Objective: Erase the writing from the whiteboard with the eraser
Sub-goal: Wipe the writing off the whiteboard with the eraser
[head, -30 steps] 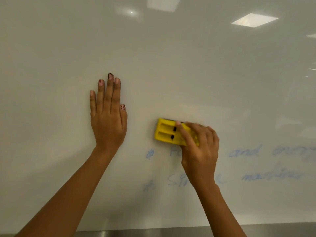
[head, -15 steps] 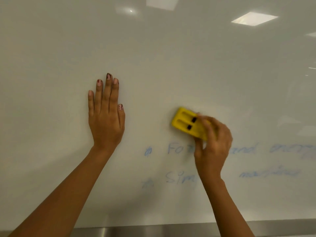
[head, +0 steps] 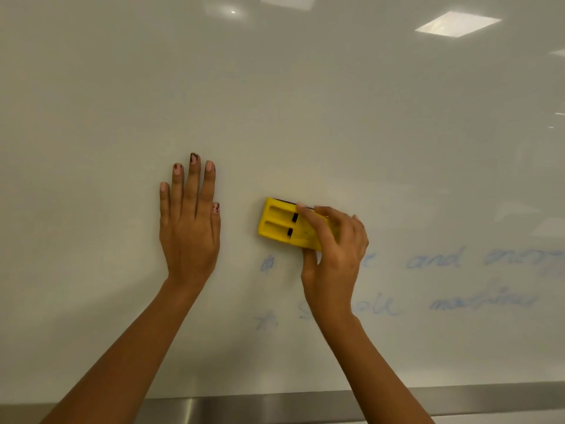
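Eraser [head: 284,223], yellow, sits flat on the whiteboard [head: 305,102] just above the faint blue writing [head: 434,260]. The right hand [head: 333,249] has its grip closed round the right end, fingers over the top, thumb below. The left hand [head: 189,228] lies flat on the board nearby, fingers straight, holding nothing.

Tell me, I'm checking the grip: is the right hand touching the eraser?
Touching. The head view shows the right hand curled round one end of the yellow eraser.
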